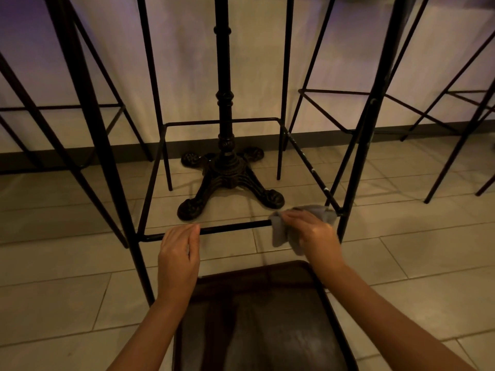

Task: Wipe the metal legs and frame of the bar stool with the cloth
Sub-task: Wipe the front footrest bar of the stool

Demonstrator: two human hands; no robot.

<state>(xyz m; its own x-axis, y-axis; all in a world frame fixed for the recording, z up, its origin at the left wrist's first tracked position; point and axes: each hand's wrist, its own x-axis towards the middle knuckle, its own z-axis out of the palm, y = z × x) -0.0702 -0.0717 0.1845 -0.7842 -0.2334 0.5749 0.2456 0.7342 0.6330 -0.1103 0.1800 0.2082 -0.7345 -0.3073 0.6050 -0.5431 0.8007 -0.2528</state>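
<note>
Tiled floor (401, 263), stool (356, 145) ahead. Right hand (312, 232) clutches cloth (281, 234) round front rail (233, 226) at 3 o'clock; left hand (178, 253) relaxed, touching rail. Likely next: slide cloth toward 9.

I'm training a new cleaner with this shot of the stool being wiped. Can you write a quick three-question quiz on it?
1. True or false: the right hand holds the grey cloth on the stool's front footrest bar.
2. What does the left hand touch? A) the cloth B) the same bar C) the table base
3. Fill in: the cloth sits near the bar's ____ end, by the front right leg.

Key: 1 true; 2 B; 3 right.
</note>
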